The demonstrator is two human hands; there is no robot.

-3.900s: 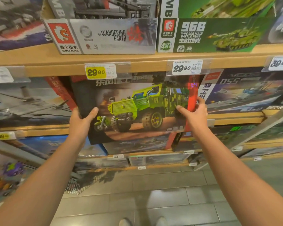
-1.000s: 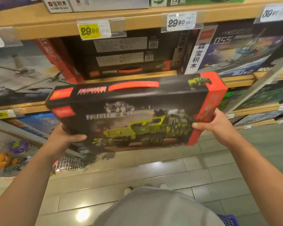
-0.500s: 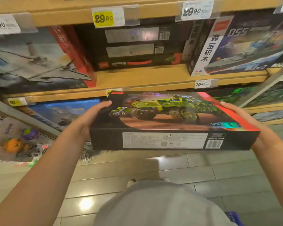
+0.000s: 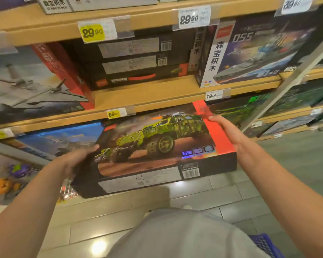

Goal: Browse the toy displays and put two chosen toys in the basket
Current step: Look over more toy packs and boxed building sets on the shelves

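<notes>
I hold the truck box (image 4: 157,149) flat, left hand (image 4: 73,161) and right hand (image 4: 229,135) each gripping one short end; it looks big, stiff, light

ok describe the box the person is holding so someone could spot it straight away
Start at the wooden shelves of boxed toy sets; just in front of the lower shelf, the left hand and right hand hold a flat black box face up. Unlike the grey ship and plane boxes nearby, it shows a bright green camouflage truck and has a red band along its right edge.
</notes>
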